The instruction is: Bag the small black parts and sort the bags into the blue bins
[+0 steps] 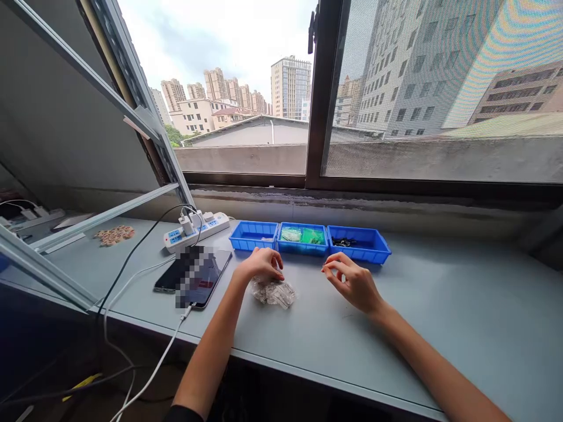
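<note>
My left hand point(261, 264) is bent over a clear plastic bag point(275, 294) of small pale parts lying on the table. Its curled fingers and thumb meet the top of the bag, though some fingertips are hidden. To the right, my right hand point(354, 282) hovers above the tabletop with thumb and forefinger pinched together. Anything between those fingertips is too small to make out. Behind my hands stand three blue bins: the left bin point(237, 242) with a little pale content, the middle bin point(288, 248) with green and whitish packets, and the right bin point(373, 255) with dark pieces.
A tablet point(213, 281) and a phone point(166, 278) lie left of my left arm. A white power strip point(196, 231) sits behind them, with cables point(165, 357) running over the table edge. Wooden pieces point(114, 235) lie farther left, beyond a metal frame point(153, 135).
</note>
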Available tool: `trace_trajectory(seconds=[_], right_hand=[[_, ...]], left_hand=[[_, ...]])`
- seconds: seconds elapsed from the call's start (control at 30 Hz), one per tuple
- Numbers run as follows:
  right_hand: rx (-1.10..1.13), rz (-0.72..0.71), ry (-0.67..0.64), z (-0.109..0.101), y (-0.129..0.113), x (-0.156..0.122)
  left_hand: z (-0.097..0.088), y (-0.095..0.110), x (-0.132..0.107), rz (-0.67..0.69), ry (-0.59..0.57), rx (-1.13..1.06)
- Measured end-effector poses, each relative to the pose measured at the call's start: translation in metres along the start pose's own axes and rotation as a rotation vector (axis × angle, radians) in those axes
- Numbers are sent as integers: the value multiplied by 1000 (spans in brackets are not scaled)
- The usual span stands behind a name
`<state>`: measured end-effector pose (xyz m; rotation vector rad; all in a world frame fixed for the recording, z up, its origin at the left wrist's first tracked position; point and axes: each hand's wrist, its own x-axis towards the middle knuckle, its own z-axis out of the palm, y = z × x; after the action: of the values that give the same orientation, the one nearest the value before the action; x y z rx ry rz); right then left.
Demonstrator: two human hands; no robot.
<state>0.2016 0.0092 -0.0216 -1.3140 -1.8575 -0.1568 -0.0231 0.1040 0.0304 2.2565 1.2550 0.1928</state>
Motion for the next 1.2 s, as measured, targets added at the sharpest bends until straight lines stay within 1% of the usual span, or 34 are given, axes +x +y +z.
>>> trace_trajectory(seconds=[0.1,0.2,0.27,0.37,0.43,0.5,0.63,0.77,0.93,1.07,1.13,1.2], right_hand=[[6,2,4,-1,-1,0],[49,33,3,-2,-3,1],[101,74,-10,-3,-4,2],[207,157,-51,-1,-6,2],[296,210,-78,0,-6,2],[395,253,-92,1,-6,3],[535,318,-54,-1,-7,5],[541,314,20,-4,-8,7],[496,199,93,-5,-7,7],[418,82,161,-8,-6,7],[347,41,203,-9,-6,7],[279,17,243,-10,-6,7]], left_hand=[[3,3,4,76,55,-179],[9,12,8,177,125,-375],[16,20,9,244,132,-497],[27,31,11,304,109,-665],[35,37,11,333,98,-749],[41,40,11,365,123,-798],[48,46,11,432,219,-798],[50,47,11,500,316,-762],[51,44,13,587,451,-636],[51,40,15,673,528,-534],[51,39,16,688,560,-485],[52,38,16,674,585,-444]])
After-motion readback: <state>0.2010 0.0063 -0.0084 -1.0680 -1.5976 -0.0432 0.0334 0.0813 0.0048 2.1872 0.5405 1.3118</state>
